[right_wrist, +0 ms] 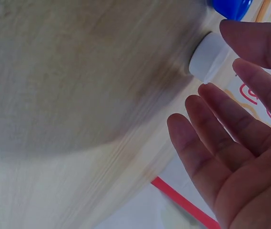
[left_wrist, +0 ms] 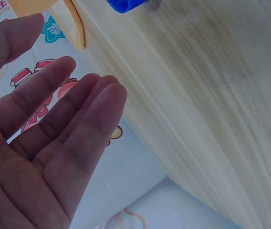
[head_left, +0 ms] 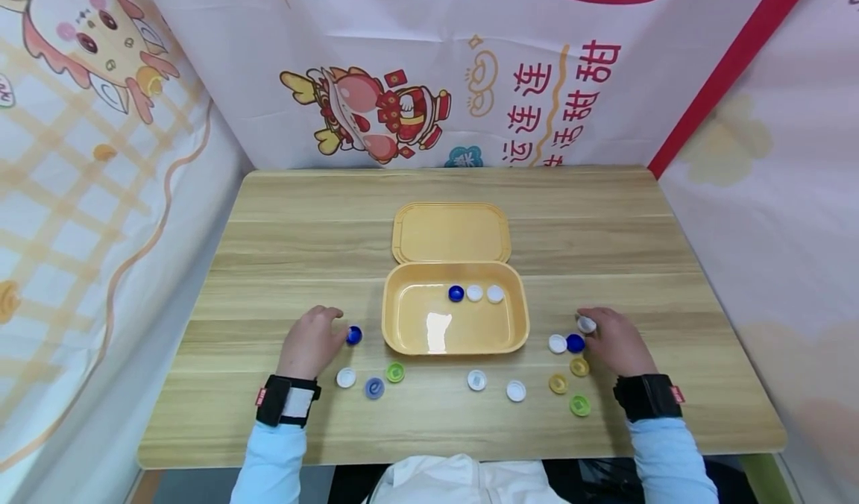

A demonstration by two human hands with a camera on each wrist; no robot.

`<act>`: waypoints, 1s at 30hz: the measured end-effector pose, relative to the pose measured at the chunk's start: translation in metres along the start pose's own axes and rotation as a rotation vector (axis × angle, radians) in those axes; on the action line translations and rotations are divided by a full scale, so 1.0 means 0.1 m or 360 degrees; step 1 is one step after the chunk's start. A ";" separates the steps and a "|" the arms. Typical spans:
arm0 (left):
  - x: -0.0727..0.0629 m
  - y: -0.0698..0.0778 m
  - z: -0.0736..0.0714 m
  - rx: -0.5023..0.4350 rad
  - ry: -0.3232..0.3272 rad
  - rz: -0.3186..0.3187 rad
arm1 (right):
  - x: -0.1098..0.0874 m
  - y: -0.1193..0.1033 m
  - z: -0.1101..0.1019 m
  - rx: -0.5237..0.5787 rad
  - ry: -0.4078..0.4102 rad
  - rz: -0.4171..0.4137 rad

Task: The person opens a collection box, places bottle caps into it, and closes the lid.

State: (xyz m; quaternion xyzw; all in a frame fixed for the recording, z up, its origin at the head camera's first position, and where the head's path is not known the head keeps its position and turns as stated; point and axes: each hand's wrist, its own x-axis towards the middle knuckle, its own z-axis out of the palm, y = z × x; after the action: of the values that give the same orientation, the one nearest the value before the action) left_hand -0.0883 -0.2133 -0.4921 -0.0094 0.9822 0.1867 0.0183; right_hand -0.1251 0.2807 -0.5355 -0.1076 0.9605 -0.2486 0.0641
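My left hand (head_left: 312, 342) is low over the table's left side, thumb and fingers apart and holding nothing. Just right of its fingertips lies a dark blue bottle cap (head_left: 353, 335), seen at the top edge of the left wrist view as a blue cap (left_wrist: 125, 4). On the other side, my right hand (head_left: 616, 342) hovers around a white bottle cap (head_left: 587, 325). In the right wrist view this white cap (right_wrist: 209, 57) appears beyond the parted thumb and fingers; contact cannot be told. Another white cap (head_left: 558, 344) and a blue cap (head_left: 575, 343) lie beside the right hand.
A yellow box (head_left: 409, 344) in the middle holds one blue and two white caps; its lid (head_left: 451, 233) lies behind it. White, green and bluish caps (head_left: 374, 388) lie in front. Gold caps (head_left: 558, 383) and a green cap (head_left: 580, 405) are near the right wrist.
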 end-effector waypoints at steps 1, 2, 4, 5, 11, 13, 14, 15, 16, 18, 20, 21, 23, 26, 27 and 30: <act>-0.01 0.00 0.01 -0.0001 -0.0001 -0.0004 | 0.01 0.00 0.01 -0.0003 -0.0003 0.0000; -0.01 -0.01 0.01 -0.0003 0.0001 -0.0004 | 0.01 0.01 0.02 -0.0005 -0.0005 0.0001; -0.02 -0.02 0.02 -0.0006 0.0008 -0.0002 | 0.03 0.02 0.03 -0.0010 -0.0014 0.0011; -0.02 -0.02 0.02 -0.0010 0.0011 -0.0004 | 0.04 0.03 0.04 -0.0015 -0.0018 0.0015; -0.02 -0.04 0.03 -0.0018 -0.0002 -0.0020 | 0.09 0.05 0.08 -0.0052 0.0004 0.0007; -0.02 -0.04 0.03 -0.0022 -0.0011 -0.0025 | 0.09 0.05 0.09 -0.0069 0.0022 -0.0009; -0.03 -0.04 0.03 -0.0024 -0.0014 -0.0029 | 0.10 0.06 0.10 -0.0074 0.0031 -0.0014; -0.03 -0.04 0.04 -0.0027 -0.0017 -0.0035 | 0.10 0.06 0.10 -0.0080 0.0040 -0.0020; -0.03 -0.04 0.04 -0.0029 -0.0018 -0.0038 | 0.11 0.06 0.10 -0.0082 0.0046 -0.0024; -0.03 -0.05 0.04 -0.0033 -0.0022 -0.0041 | 0.11 0.06 0.11 -0.0083 0.0055 -0.0027; -0.04 -0.06 0.04 -0.0035 -0.0022 -0.0039 | 0.13 0.06 0.11 -0.0081 0.0057 -0.0020; -0.04 -0.06 0.04 -0.0037 -0.0020 -0.0037 | 0.13 0.06 0.11 -0.0080 0.0057 -0.0019; -0.04 -0.06 0.04 -0.0041 -0.0014 -0.0032 | 0.14 0.07 0.11 -0.0079 0.0050 -0.0018; -0.05 -0.07 0.05 -0.0046 -0.0005 -0.0025 | 0.16 0.08 0.11 -0.0083 0.0040 -0.0018; -0.05 -0.07 0.05 -0.0047 -0.0003 -0.0025 | 0.16 0.08 0.11 -0.0083 0.0036 -0.0017; -0.05 -0.06 0.05 -0.0041 -0.0004 -0.0030 | 0.17 0.07 0.08 -0.0075 0.0018 -0.0003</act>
State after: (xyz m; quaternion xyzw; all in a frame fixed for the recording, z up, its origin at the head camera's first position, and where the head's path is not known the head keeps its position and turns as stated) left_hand -0.0829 -0.2173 -0.4992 -0.0187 0.9795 0.1993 0.0212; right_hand -0.1412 0.2786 -0.5467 -0.1087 0.9663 -0.2267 0.0560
